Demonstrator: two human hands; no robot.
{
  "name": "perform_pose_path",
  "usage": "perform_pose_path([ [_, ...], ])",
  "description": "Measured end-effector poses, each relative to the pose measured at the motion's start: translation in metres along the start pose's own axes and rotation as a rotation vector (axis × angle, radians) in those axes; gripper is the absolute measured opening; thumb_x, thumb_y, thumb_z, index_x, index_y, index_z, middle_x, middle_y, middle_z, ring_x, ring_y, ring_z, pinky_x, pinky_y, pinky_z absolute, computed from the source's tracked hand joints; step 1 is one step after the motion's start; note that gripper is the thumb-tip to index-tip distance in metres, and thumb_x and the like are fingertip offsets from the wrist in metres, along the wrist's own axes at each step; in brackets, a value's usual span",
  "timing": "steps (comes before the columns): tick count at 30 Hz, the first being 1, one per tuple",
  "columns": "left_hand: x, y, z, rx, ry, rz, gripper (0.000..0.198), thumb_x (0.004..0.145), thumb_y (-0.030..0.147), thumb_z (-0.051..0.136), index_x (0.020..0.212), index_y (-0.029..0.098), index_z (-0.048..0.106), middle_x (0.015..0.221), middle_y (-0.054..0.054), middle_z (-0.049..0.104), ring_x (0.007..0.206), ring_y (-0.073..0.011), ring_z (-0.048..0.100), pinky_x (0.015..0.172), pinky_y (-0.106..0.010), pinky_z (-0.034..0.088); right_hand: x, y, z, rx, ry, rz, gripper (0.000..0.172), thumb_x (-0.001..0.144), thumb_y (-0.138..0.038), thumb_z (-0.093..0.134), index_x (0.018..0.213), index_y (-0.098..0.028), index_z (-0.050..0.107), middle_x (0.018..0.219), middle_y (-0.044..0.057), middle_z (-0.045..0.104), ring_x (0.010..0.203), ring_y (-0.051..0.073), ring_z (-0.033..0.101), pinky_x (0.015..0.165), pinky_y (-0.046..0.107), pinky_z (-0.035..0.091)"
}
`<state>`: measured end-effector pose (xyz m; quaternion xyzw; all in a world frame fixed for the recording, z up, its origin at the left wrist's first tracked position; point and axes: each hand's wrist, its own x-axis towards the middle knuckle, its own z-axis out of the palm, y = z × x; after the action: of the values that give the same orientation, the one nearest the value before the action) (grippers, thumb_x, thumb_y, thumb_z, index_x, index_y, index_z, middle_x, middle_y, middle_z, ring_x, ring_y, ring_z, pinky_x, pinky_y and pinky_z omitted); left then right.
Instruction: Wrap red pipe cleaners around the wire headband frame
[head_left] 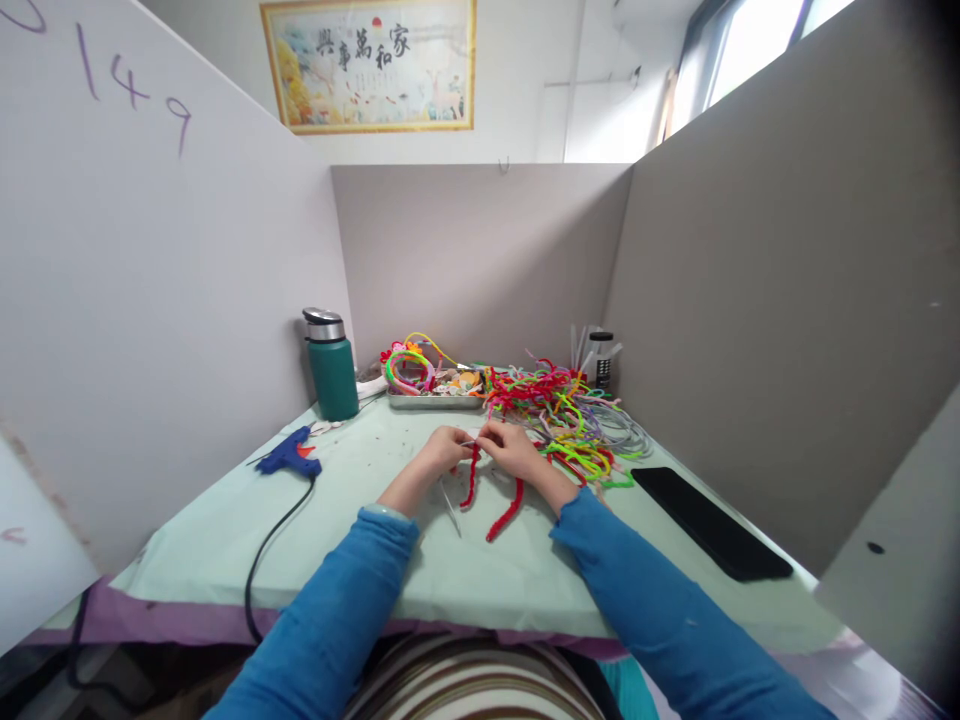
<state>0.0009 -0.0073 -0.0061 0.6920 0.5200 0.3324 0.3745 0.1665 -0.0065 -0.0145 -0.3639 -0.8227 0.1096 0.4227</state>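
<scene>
Both hands meet over the middle of the table, fingertips pinched close together. My left hand [448, 449] is closed on a thin grey-white stem, which reaches across to the other hand. My right hand [511, 448] pinches a short red pipe cleaner [471, 482] at its top, where it meets the stem; its lower end hangs toward the table. Below the right hand a thicker red pipe cleaner [506, 513] curves out, its upper end hidden by the wrist. Under the left hand, a thin pale rod [451, 508] slants down, its upper part covered.
Behind my right hand spreads a heap of coloured pipe cleaners [559, 405]. A metal tray [435, 402] with craft pieces stands at the back. At left are a green bottle [332, 375] and a corded blue glue gun [291, 455]; a black phone [709, 522] lies right. Partitions enclose three sides.
</scene>
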Motion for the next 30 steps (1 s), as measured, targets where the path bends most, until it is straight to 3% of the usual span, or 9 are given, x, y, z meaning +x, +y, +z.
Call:
perform_pose_path([
  [9, -0.0044, 0.0064, -0.0013, 0.055, 0.025, 0.015, 0.024, 0.064, 0.026, 0.063, 0.082, 0.011, 0.068, 0.054, 0.003, 0.051, 0.044, -0.0061, 0.041, 0.04, -0.018, 0.034, 0.0013, -0.0008, -0.0014, 0.071, -0.018, 0.022, 0.012, 0.079, -0.024, 0.053, 0.075, -0.016, 0.06, 0.068, 0.0, 0.059, 0.062, 0.012, 0.051, 0.058, 0.022, 0.035],
  [17, -0.0034, 0.0088, -0.001, 0.065, 0.013, 0.014, 0.028, 0.066, 0.032, 0.062, 0.082, 0.011, 0.071, 0.07, -0.004, 0.066, 0.042, -0.005, 0.04, 0.039, -0.019, 0.032, 0.0023, 0.0016, -0.0012, 0.14, -0.03, 0.032, 0.013, 0.08, -0.027, 0.052, 0.077, -0.016, 0.059, 0.068, 0.0, 0.059, 0.062, 0.012, 0.049, 0.058, 0.022, 0.035],
  [30, -0.0036, 0.0077, -0.0025, 0.05, 0.003, 0.024, 0.038, 0.072, 0.042, 0.056, 0.09, 0.013, 0.072, 0.072, -0.005, 0.068, 0.038, -0.0047, 0.037, 0.038, -0.02, 0.032, 0.0034, 0.0047, -0.0024, 0.142, -0.018, 0.052, 0.014, 0.08, -0.022, 0.044, 0.071, -0.017, 0.054, 0.065, -0.002, 0.054, 0.062, 0.011, 0.047, 0.058, 0.022, 0.033],
])
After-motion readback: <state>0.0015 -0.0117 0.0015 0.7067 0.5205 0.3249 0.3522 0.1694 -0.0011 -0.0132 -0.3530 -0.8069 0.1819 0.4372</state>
